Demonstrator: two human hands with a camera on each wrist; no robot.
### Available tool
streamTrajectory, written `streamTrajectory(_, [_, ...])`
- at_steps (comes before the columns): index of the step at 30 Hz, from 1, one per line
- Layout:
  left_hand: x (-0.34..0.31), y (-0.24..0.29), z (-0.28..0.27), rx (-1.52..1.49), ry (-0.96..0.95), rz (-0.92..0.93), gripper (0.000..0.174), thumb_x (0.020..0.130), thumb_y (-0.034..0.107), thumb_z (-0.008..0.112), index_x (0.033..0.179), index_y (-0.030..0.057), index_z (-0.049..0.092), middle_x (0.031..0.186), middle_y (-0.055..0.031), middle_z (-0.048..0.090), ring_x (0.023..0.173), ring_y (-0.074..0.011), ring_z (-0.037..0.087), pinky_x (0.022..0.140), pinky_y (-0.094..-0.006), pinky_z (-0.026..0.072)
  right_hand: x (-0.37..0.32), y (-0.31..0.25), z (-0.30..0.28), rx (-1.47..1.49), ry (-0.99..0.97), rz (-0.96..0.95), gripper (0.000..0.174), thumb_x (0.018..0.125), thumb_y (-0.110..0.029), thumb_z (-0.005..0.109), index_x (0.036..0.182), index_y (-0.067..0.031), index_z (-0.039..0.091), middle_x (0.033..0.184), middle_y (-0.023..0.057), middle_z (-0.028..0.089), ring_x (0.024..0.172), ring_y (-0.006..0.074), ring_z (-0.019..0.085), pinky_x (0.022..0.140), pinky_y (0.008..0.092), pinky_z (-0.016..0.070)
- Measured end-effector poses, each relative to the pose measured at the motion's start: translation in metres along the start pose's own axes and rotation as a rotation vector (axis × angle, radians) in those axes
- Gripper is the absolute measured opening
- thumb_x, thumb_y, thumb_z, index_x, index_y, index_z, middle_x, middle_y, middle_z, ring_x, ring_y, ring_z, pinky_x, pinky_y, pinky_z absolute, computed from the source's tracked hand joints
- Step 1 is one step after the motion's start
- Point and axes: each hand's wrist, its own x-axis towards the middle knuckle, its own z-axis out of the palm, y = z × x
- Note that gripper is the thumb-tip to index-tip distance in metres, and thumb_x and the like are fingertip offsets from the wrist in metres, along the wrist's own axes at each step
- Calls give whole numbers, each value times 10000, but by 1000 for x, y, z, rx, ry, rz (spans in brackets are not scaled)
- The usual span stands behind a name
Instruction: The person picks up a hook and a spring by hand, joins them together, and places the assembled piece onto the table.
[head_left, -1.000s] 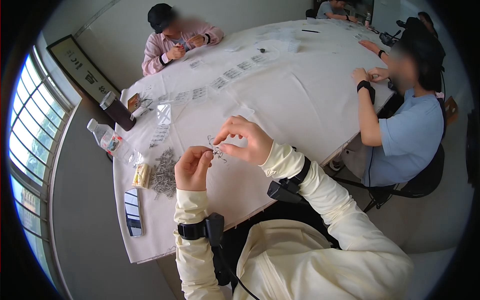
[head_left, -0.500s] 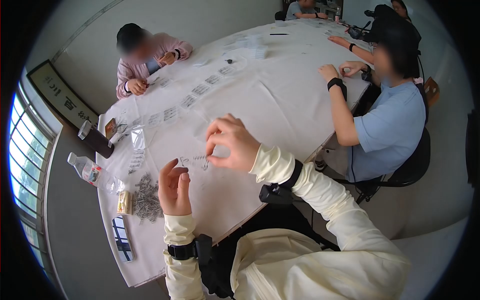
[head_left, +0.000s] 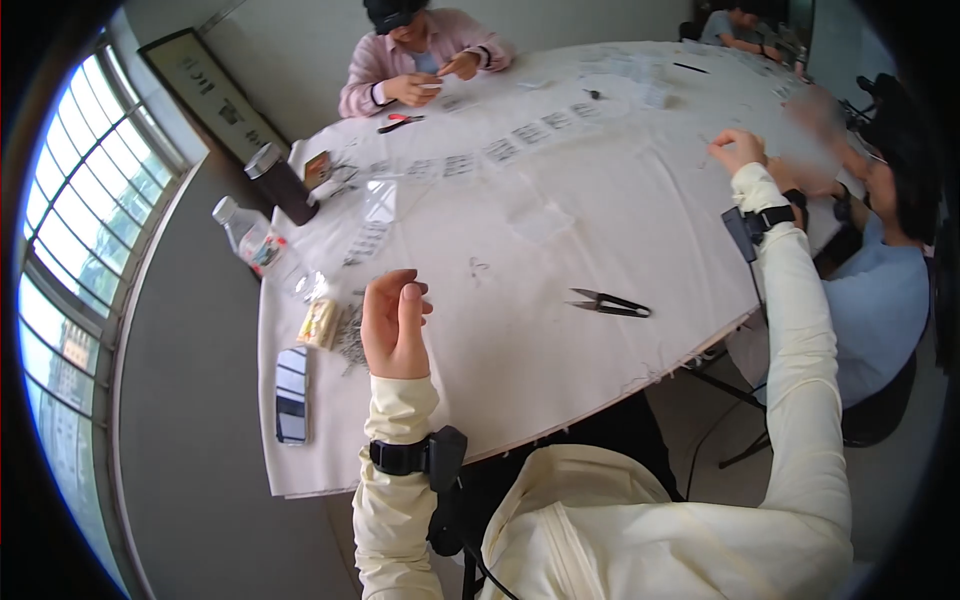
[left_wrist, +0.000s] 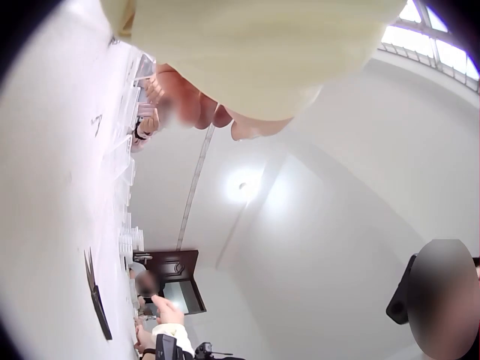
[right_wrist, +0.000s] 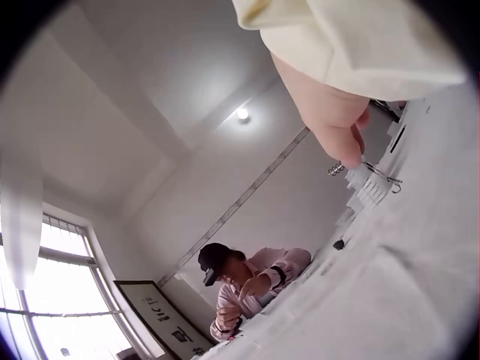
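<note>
My right hand [head_left: 738, 150] is stretched far out to the right, beside the person in blue. Its fingertips pinch a small metal wire piece, a spring coil with a hook [right_wrist: 394, 183] that shows best in the right wrist view. Near the table's left side my left hand [head_left: 393, 322] is raised, thumb up and fingers loosely bent, with nothing visible in it. Beside it lies a pile of small metal wire pieces [head_left: 350, 342], partly hidden by that hand. Another small wire hook [head_left: 477, 268] lies alone on the cloth. Black-handled thread snips [head_left: 610, 303] rest with their blades pointing left.
A phone [head_left: 292, 396], a tissue pack [head_left: 318, 324], a plastic bottle [head_left: 262, 248] and a dark flask [head_left: 282, 184] line the left edge. Clear packs [head_left: 502, 149] of small pieces run across the table. One person [head_left: 425, 60] sits opposite; another [head_left: 885, 250] sits close at right.
My right hand has swung away from the left hand, far out to the right with the wire piece. The left hand stays near the pile. The thread snips have come into sight.
</note>
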Motion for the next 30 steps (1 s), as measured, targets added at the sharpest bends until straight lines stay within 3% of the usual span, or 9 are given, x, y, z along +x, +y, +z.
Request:
streamTrajectory(2, [5, -4, -19, 41, 62, 11, 218, 1002, 165, 531, 1124, -9, 580, 931, -65, 625, 751, -89, 548, 680, -233, 438, 3, 11, 10, -135, -67, 61, 153, 744, -294, 759, 851, -184, 758, 1033, 75, 703, 1072, 329, 571, 908, 444, 483])
streamTrajectory(6, [15, -16, -55, 31, 145, 25, 213, 998, 165, 543, 1103, -12, 596, 926, -55, 629, 741, -87, 544, 681, -227, 441, -8, 28, 26, -184, -219, 172, 158, 736, -268, 752, 846, -155, 744, 1029, 67, 696, 1031, 306, 594, 904, 413, 480])
streamTrajectory(10, [21, -18, -72, 179, -31, 13, 185, 955, 98, 597, 1114, 9, 628, 922, -27, 642, 757, -88, 560, 680, -235, 452, -14, 57, 52, -141, -231, 241, 186, 730, -260, 754, 848, -119, 732, 949, 74, 692, 973, 285, 616, 879, 373, 479])
streamTrajectory(11, [20, -14, -71, 391, -92, 17, 149, 927, 67, 606, 1060, 23, 655, 914, -35, 653, 753, -103, 579, 681, -233, 459, -13, 63, 57, -146, -232, 246, 186, 730, -260, 754, 848, -119, 732, 949, 74, 692, 973, 285, 616, 879, 373, 479])
streamTrajectory(14, [23, -13, -61, 687, -208, 15, 111, 839, 64, 669, 945, 64, 701, 902, -63, 659, 790, -193, 623, 710, -280, 485, -12, 49, 49, -170, -82, 111, 181, 748, -243, 739, 863, -103, 717, 898, 76, 686, 965, 291, 611, 852, 375, 475])
streamTrajectory(17, [27, -35, -50, 1004, -307, 162, 192, 770, 178, 750, 916, 69, 687, 919, -99, 641, 956, -318, 602, 833, -417, 490, -18, -9, 28, 168, 15, -189, 112, 760, -184, 714, 841, -113, 684, 933, 75, 671, 981, 310, 580, 905, 389, 437])
streamTrajectory(18, [28, -38, -46, 996, -312, 162, 192, 770, 178, 750, 916, 69, 687, 919, -99, 641, 956, -318, 602, 833, -417, 490, -28, -39, 18, 288, 49, -295, 97, 765, -161, 709, 825, -98, 666, 924, 70, 666, 965, 310, 577, 895, 391, 437])
streamTrajectory(24, [28, -46, -41, 1141, -317, 220, 183, 761, 129, 732, 909, 50, 658, 887, -108, 653, 923, -316, 614, 810, -419, 492, -109, -196, -33, 621, -290, -845, 105, 773, -167, 719, 805, -96, 649, 878, 65, 616, 959, 292, 556, 877, 389, 440])
streamTrajectory(30, [22, -47, -41, 1089, -285, 204, 159, 776, 63, 651, 928, 78, 605, 919, -117, 638, 936, -328, 604, 790, -422, 511, -146, -261, -23, 496, -412, -1037, 132, 811, -240, 697, 855, -120, 663, 953, 43, 622, 1017, 264, 550, 891, 420, 442])
